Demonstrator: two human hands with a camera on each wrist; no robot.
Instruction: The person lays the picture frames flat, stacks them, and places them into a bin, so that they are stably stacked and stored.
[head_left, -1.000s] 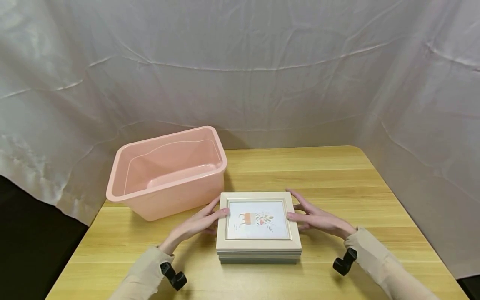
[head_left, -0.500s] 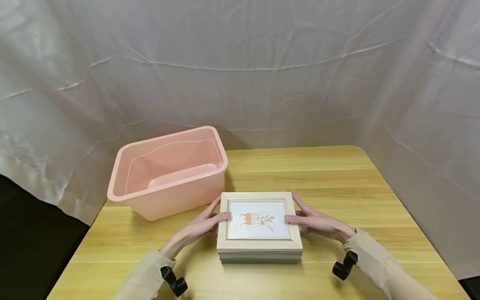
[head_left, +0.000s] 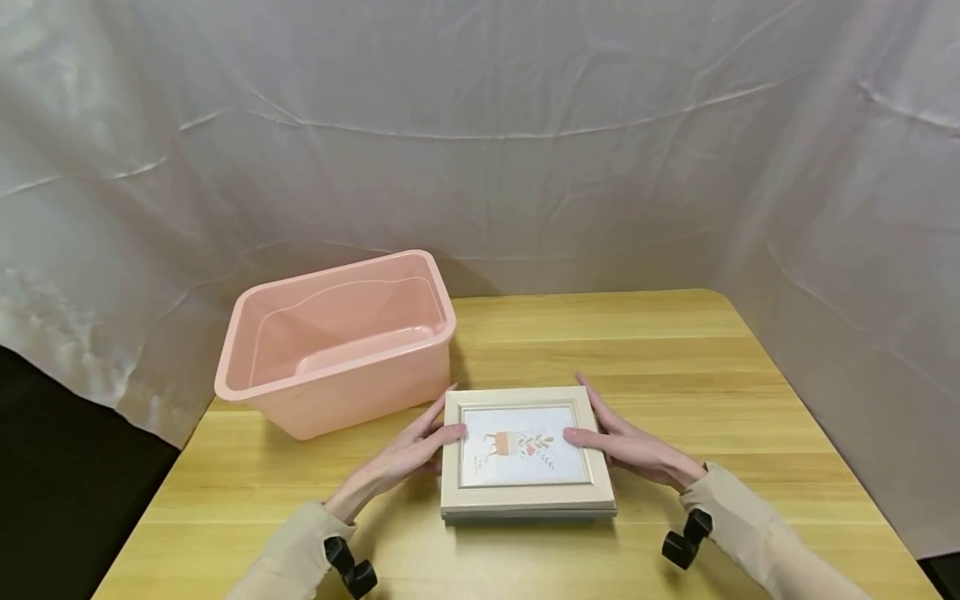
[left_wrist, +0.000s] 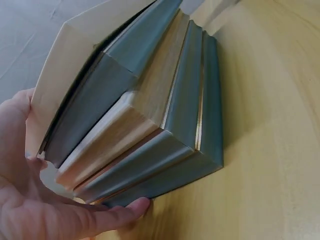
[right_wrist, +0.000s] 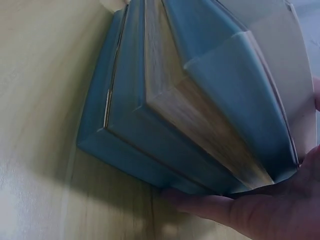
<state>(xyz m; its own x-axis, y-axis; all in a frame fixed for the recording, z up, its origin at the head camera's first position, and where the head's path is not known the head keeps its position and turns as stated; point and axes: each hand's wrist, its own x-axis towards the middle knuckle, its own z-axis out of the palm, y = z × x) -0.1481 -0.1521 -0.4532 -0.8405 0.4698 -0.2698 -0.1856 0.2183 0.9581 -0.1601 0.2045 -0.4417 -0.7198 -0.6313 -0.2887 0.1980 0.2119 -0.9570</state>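
A cream picture frame (head_left: 527,497) with an animal-and-flowers print tops a stack of picture frames. Below it in the left wrist view come a blue frame (left_wrist: 100,92), a wood-coloured one (left_wrist: 112,132) and lower blue ones (left_wrist: 175,172). The cream frame and the blue one under it sit skewed and slightly tilted against the lower ones. My left hand (head_left: 408,450) grips the left side, thumb on the cream border, fingers along the edge. Opposite it, my right hand (head_left: 637,446) grips the right side, thumb over the glass. Which frames the hidden fingers hold underneath is unclear.
A pink plastic tub (head_left: 390,392) stands at the back left, just beyond my left hand, with no contents visible. The wooden table (head_left: 675,350) ends at grey-white curtains (head_left: 495,183) behind and to the right.
The cream frame has shifted slightly right and toward me, its near edge now hiding more of the stack. My thumbs have come further in over it. The tub stays put.
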